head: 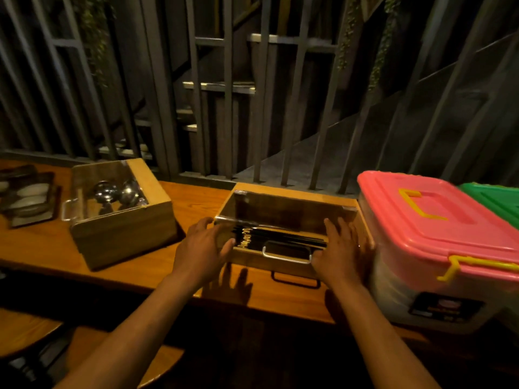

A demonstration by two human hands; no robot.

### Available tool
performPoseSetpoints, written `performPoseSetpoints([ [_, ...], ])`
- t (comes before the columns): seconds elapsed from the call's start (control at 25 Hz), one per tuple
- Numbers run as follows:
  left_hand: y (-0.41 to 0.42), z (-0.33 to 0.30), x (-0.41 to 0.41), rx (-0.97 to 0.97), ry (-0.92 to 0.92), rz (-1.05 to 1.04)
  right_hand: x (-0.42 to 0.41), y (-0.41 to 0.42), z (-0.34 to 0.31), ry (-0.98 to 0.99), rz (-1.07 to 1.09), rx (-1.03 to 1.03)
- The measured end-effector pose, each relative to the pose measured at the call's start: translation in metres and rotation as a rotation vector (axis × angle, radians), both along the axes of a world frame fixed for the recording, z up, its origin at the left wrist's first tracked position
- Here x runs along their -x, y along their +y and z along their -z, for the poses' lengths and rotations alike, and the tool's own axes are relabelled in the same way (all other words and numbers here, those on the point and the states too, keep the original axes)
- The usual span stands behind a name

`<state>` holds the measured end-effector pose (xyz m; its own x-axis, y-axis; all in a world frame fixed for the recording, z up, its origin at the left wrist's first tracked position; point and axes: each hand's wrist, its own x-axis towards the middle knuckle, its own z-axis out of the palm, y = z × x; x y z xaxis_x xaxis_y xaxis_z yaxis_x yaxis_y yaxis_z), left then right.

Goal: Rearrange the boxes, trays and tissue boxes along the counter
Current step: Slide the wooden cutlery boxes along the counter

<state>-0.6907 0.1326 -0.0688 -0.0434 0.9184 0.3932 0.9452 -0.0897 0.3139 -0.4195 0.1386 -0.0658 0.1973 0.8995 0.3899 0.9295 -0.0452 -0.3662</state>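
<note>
While both hands bracketed the wooden chopstick box (283,234), looked only partway through. Left hand (203,242) pressed flat-fingered against its left end, right hand (341,249) spread on its right end, neither curled shut. Sat between the fingers on the bench (42,248). Beyond the left fingers, spoon box (118,211) askew; just past the right fingers, pink-lidded bin (438,242). Straightening seemingly left.

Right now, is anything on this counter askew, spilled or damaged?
One thing: the wooden box with metal ladles on the left sits turned at an angle to the counter edge, while the chopstick box between both hands lies roughly square to it. No spill or damage shows.
</note>
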Motion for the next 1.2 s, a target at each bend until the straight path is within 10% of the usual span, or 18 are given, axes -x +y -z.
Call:
performPoseSetpoints([
  [0.36,-0.046,-0.001,0.143,-0.159,-0.092,-0.161,0.184,-0.016,-0.006,0.08,-0.528,-0.079],
  [0.8,-0.018,0.009,0.376,-0.158,-0.064,-0.275,0.478,0.045,-0.004,-0.043,-0.576,0.013],
  [1.2,0.066,0.002,0.402,0.002,0.029,-0.037,0.424,0.063,0.011,-0.119,-0.487,-0.033],
])
